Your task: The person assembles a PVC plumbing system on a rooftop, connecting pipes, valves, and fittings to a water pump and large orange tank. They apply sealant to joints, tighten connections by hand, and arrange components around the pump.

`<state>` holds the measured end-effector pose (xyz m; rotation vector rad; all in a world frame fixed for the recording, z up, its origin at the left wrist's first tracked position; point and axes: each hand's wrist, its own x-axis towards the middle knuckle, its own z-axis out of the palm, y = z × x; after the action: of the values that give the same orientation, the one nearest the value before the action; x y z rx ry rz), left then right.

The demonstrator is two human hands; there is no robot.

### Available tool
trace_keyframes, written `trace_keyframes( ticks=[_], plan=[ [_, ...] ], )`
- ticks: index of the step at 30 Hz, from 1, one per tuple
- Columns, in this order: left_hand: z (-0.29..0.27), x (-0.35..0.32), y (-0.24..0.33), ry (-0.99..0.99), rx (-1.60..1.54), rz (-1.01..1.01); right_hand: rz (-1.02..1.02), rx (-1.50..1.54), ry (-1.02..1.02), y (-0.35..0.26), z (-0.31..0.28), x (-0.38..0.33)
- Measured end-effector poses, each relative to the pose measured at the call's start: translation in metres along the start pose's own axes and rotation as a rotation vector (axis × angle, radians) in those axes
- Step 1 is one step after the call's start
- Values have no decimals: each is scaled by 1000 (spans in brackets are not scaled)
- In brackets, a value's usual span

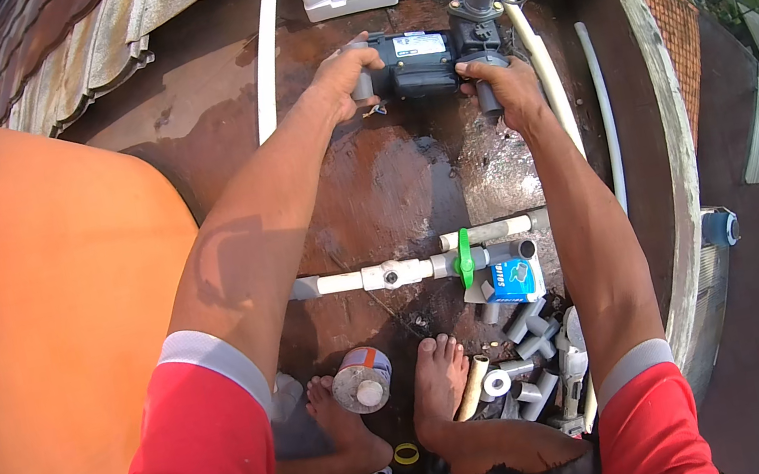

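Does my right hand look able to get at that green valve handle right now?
Probably not immediately: your right hand is gripping one end of the dark pump, farther out than the green valve handle. Nothing appears to cover the handle, so it looks reachable once that hand is free.

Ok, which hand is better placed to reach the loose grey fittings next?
Probably the right hand: the grey fittings lie on that side, and the left hand is farther away. Both are on the black pump.
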<state>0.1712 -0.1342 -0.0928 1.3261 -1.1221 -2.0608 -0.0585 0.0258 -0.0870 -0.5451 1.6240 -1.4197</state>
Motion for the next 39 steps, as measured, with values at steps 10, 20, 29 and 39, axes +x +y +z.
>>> trace_keyframes(
  ticks=[10,20,29,39],
  plan=[
    [-7,-81,-2,214,-60,215,-62,-306,138,-43,-79,-105],
    [19,-178,-8,43,-16,204,-260,-869,295,-5,-23,-94],
    [-15,-69,-55,9,-48,148,-273,-739,112,30,15,-35],
    [20,-50,-57,0,47,185,-326,-761,188,32,-5,-41]
  ],
)
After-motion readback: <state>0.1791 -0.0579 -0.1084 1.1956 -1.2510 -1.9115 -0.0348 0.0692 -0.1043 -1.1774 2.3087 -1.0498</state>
